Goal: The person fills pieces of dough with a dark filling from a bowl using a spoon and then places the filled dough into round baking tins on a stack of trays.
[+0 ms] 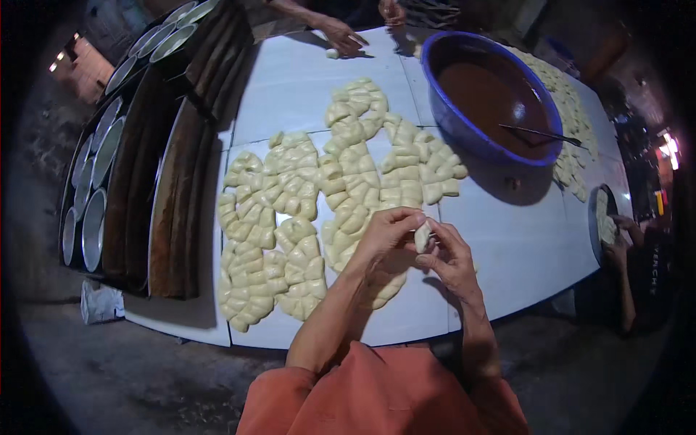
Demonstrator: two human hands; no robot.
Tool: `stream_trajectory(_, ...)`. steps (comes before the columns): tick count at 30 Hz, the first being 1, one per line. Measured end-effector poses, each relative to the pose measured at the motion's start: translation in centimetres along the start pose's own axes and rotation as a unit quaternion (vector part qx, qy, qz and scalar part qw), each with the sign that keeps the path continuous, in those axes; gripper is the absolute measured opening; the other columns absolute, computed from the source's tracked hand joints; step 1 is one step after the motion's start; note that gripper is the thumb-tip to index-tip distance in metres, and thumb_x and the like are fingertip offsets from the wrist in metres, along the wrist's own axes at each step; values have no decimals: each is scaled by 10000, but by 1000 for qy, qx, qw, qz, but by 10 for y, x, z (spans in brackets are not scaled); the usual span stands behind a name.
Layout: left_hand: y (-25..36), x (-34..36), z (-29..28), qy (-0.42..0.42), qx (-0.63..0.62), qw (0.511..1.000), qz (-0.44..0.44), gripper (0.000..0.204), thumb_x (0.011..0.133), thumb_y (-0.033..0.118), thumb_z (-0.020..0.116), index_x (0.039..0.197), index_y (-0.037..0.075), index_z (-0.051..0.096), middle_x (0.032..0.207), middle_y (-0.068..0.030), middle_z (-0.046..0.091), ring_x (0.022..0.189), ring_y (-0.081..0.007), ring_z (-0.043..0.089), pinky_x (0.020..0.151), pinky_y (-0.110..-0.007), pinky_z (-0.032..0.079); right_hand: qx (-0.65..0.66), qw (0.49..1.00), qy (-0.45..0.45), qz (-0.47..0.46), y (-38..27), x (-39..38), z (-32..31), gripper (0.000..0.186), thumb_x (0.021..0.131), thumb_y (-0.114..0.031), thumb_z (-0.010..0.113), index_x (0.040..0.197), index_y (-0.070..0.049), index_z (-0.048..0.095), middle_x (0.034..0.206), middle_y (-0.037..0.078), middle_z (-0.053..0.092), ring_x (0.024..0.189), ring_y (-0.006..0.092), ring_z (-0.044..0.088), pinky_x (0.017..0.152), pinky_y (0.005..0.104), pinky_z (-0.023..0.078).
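Both my hands meet over the near part of the white table, pinching one small piece of pale dough [423,237] between them. My left hand [391,230] grips it from the left with thumb and fingertips. On the other side my right hand [452,262] has its fingers curled round the piece, and its palm is partly hidden. Many cut dough pieces [350,168] lie pressed close together in rows just beyond and to the left of my hands. My left forearm covers some of them.
A blue-purple tub [449,119] of brown filling stands far right, a long-handled utensil [540,133] resting in it. Dark racks [134,181] hold round metal pans at the left. Another person's hand [344,36] works at the far edge; someone else holds a pan [596,225] at right.
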State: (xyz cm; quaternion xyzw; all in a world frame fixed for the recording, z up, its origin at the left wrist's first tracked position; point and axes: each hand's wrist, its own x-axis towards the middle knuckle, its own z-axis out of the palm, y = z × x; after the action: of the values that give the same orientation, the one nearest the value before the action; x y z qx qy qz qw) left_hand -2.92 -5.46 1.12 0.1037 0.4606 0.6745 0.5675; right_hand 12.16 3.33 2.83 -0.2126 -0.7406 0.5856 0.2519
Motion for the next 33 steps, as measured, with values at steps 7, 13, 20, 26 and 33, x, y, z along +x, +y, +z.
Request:
stream_trajectory(7, -4, -24, 6, 9, 11, 997, 79, 276, 927, 222, 683, 1111, 16, 683, 954, -32, 686, 831, -84, 640, 634, -208, 528, -66, 990, 32, -121, 14, 12, 5, 135, 891, -18, 654, 1023, 1, 676, 1020, 109, 614, 904, 196, 603, 798, 299, 498)
stream_trajectory(13, -13, -26, 17, -12, -35, 994, 106, 241, 979, 201, 601, 1121, 24, 682, 950, 0, 669, 862, -64, 597, 684, -231, 499, 63, 981, 172, -62, 10, 8, 29, 122, 910, -34, 650, 1013, 0, 594, 995, 106, 584, 882, 183, 576, 796, 309, 489)
stream_trajectory(20, -27, -24, 21, -17, 83, 992, 90, 241, 952, 152, 632, 1140, 6, 662, 962, -23, 659, 864, -88, 605, 734, -231, 502, -60, 984, 162, -40, 27, 7, 2, 142, 932, -87, 645, 834, -7, 582, 757, 20, 542, 689, 103, 482, 654, 257, 427)
stream_trajectory(26, -38, -18, 31, 45, -88, 995, 33, 216, 921, 152, 666, 1042, -27, 677, 923, -54, 675, 817, -106, 632, 690, -230, 518, -183, 980, 7, -73, -27, -4, -9, 183, 887, -65, 665, 1052, 7, 633, 931, 78, 638, 842, 137, 565, 753, 273, 500)
stream_trajectory(33, -46, -17, 33, 41, -12, 998, -35, 431, 1006, 312, 541, 1274, -25, 575, 1029, -109, 677, 840, -116, 649, 695, -237, 519, -163, 979, -71, 98, -23, -2, -68, 265, 867, -108, 685, 1117, -26, 655, 990, 81, 637, 895, 153, 580, 735, 327, 528)
